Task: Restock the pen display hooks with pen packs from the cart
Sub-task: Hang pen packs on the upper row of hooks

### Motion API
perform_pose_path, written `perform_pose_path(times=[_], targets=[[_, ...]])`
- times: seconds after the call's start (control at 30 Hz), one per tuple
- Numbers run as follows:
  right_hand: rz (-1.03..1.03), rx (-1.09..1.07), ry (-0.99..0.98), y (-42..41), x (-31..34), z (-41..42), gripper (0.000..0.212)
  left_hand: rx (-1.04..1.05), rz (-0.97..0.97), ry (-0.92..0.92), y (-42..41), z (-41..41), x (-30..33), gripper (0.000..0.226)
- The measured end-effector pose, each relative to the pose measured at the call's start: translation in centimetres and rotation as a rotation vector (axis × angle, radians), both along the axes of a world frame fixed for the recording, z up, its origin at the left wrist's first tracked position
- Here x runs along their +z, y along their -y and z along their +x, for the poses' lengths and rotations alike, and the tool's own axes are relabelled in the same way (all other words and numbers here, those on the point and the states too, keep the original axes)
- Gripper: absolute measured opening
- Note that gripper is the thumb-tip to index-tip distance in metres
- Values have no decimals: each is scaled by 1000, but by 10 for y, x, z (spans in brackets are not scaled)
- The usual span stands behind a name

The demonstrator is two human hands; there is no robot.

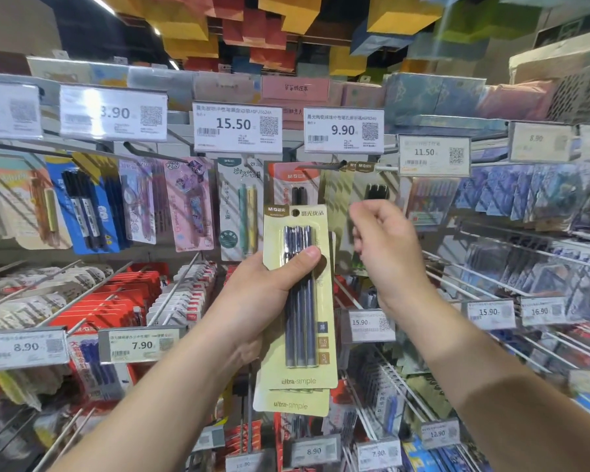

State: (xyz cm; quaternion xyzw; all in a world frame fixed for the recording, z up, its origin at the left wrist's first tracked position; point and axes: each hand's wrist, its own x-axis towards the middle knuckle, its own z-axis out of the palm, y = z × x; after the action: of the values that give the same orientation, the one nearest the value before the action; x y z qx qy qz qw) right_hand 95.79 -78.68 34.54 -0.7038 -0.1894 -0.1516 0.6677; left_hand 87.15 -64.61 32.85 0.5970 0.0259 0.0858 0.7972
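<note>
My left hand [269,287] grips a small stack of cream-yellow pen packs [298,373] marked "ultra-simple", with dark pens under a clear blister and the thumb pressed across the front. The packs stand upright in front of the display. My right hand [385,247] is raised to their right with fingers curled, just below a hook [334,165] under the 9.90 price tag [343,130]. Matching cream packs [361,166] hang on that hook. I cannot tell whether the right fingers hold anything.
Rows of hooks carry other pen packs: blue marker packs [86,212] at left, pink packs [191,206], red packs [116,301] below. Price tags [237,127] line the rails. Long bare hook rods [474,277] stick out at right.
</note>
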Motion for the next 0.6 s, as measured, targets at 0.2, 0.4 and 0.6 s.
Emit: perform_pose_path(times=[0.2, 0.4, 0.6], targets=[[-8, 228, -160, 0, 3, -12, 19, -53, 75, -14, 7, 2, -4, 26], [83, 217, -239, 4, 2, -10, 15, -85, 44, -31, 11, 3, -5, 25], [149, 223, -272, 4, 2, -7, 18, -89, 76, -16, 7, 5, -8, 27]])
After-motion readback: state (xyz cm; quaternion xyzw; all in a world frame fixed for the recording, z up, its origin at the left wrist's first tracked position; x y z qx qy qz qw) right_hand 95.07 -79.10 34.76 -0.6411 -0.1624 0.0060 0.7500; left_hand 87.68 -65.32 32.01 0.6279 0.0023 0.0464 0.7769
